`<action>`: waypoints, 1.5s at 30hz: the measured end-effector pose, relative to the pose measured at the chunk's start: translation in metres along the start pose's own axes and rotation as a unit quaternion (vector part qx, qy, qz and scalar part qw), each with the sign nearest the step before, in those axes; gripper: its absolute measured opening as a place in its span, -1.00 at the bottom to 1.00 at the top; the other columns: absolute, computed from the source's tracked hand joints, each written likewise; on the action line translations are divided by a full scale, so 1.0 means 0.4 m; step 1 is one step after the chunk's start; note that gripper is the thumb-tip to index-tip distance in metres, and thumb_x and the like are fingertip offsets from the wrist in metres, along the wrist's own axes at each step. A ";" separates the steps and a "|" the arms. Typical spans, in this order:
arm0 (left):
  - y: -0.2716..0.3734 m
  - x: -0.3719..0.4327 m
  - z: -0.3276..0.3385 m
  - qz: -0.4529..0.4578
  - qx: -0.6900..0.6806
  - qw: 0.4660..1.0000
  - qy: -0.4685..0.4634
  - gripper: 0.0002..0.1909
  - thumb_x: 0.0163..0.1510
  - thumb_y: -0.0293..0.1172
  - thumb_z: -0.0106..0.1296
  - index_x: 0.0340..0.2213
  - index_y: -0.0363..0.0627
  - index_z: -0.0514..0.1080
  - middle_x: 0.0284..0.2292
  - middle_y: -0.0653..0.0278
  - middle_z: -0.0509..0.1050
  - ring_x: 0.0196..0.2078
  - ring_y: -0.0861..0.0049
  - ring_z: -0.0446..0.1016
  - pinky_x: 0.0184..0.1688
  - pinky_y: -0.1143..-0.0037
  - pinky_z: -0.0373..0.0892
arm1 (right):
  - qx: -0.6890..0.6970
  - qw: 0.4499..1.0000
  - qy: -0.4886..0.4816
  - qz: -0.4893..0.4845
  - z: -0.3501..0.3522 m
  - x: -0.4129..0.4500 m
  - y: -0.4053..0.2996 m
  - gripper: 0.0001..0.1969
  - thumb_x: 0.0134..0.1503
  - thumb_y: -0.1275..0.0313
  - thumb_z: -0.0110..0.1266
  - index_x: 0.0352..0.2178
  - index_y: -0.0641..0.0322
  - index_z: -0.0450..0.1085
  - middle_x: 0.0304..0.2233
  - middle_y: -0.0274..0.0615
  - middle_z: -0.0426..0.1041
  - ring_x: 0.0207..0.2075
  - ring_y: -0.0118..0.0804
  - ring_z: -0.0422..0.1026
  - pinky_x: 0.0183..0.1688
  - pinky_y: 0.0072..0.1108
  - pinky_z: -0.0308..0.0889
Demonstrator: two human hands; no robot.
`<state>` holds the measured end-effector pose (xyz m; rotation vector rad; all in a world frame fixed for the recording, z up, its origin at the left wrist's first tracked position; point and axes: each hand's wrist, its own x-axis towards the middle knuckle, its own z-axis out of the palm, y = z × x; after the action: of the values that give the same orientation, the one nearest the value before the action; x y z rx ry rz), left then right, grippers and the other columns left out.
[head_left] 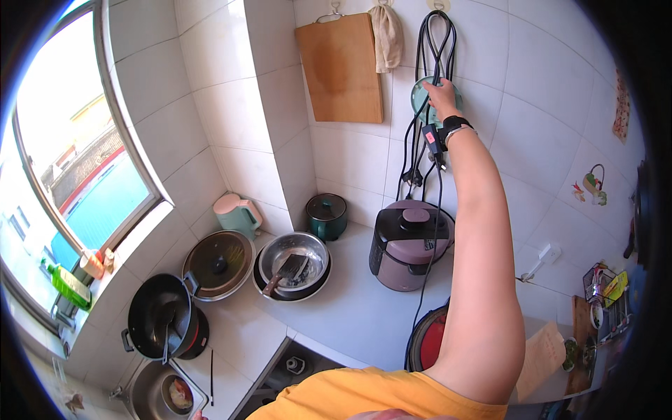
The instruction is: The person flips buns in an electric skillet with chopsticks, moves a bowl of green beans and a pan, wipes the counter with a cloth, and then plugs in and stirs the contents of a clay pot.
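My right hand [443, 98] is raised to the tiled wall. Its fingers close around black power cords [437, 42], which hang in loops from a wall hook. A round turquoise plastic piece [418, 97] lies behind the cords and is partly hidden by the hand. Below the wrist hang a black power adapter [432, 137] and dark plugs [413, 178]. One cord runs down in front of a mauve electric pressure cooker [401, 268] on the counter. Only a fingertip of my left hand [199, 416] shows, beside the sink edge at the bottom; what it does is hidden.
A wooden cutting board [341, 68] and a cloth [387, 39] hang left of the cords. On the counter stand a steel bowl [270, 252] holding a brush, a lidded pan [215, 262], a wok [152, 310], a green pot [328, 215] and a kettle [236, 215]. The sink [142, 394] is lower left.
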<state>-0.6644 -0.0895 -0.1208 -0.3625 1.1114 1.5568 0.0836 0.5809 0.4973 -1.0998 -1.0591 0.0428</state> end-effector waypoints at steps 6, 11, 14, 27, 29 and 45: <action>0.031 0.134 0.164 -0.013 0.059 0.998 -0.036 -0.54 0.01 -0.03 -0.05 -0.80 0.11 0.07 -0.83 0.50 -0.04 -0.80 0.61 -0.08 -0.73 0.60 -0.06 | -0.013 0.995 -0.098 -0.008 -0.007 -0.022 -0.069 -0.67 -0.01 0.18 0.07 -0.52 0.29 0.34 -0.74 -0.33 0.22 -0.70 -0.43 0.19 -0.65 -0.56 0.15; 0.021 0.134 0.217 0.062 0.116 0.988 -0.086 -0.64 0.02 -0.15 -0.07 -0.73 0.11 0.11 -0.83 0.50 0.00 -0.80 0.62 -0.07 -0.73 0.57 -0.03 | -0.174 0.968 0.059 -0.170 0.012 0.033 -0.059 -0.63 0.00 0.20 0.04 -0.60 0.37 0.28 -0.67 0.03 0.33 -0.59 -0.09 0.33 -0.46 -0.35 0.20; -0.001 0.121 0.216 0.087 0.090 0.990 -0.061 -0.69 0.02 -0.21 -0.05 -0.70 0.12 0.14 -0.83 0.51 0.00 -0.80 0.65 -0.04 -0.75 0.61 -0.03 | -0.197 0.953 0.074 -0.217 0.009 0.012 -0.102 -0.63 0.01 0.19 0.03 -0.60 0.37 0.28 -0.66 0.01 0.37 -0.60 -0.09 0.34 -0.49 -0.39 0.21; -0.159 -0.395 0.408 0.246 0.170 0.954 -0.038 -0.86 0.05 -0.46 -0.09 -0.30 -0.16 0.33 -0.69 0.48 0.17 -0.71 0.78 0.10 -0.71 0.70 0.05 | 0.262 0.903 -0.271 -0.206 -0.179 -0.464 -0.449 -0.81 0.11 0.34 -0.03 -0.44 0.27 0.34 -0.52 -0.28 0.38 -0.75 -0.65 0.20 -0.71 -0.79 0.14; -0.182 -0.507 0.400 0.289 0.245 0.924 -0.059 -0.85 0.04 -0.49 -0.11 -0.30 -0.21 0.32 -0.67 0.49 0.16 -0.68 0.80 0.09 -0.68 0.72 0.04 | 0.287 0.890 -0.304 -0.182 -0.231 -0.563 -0.586 -0.79 0.11 0.33 -0.06 -0.54 0.23 0.35 -0.64 -0.37 0.41 -0.76 -0.65 0.24 -0.74 -0.82 0.19; -0.411 -0.880 0.656 0.278 0.475 0.557 -0.621 -0.04 -0.21 -0.31 0.24 0.12 -0.22 -0.12 -0.02 0.06 0.24 0.03 0.41 0.23 0.11 0.41 0.05 | 0.347 0.777 -0.523 0.053 -0.823 -1.229 -0.842 -0.78 0.11 0.35 -0.03 -0.42 0.36 0.35 -0.56 -0.20 0.40 -0.69 -0.50 0.37 -0.67 -0.76 0.32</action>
<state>-0.3196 -0.1036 0.1966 1.7533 0.6560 0.9600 -0.0986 -0.0677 0.4002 -0.3681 -1.7478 1.1704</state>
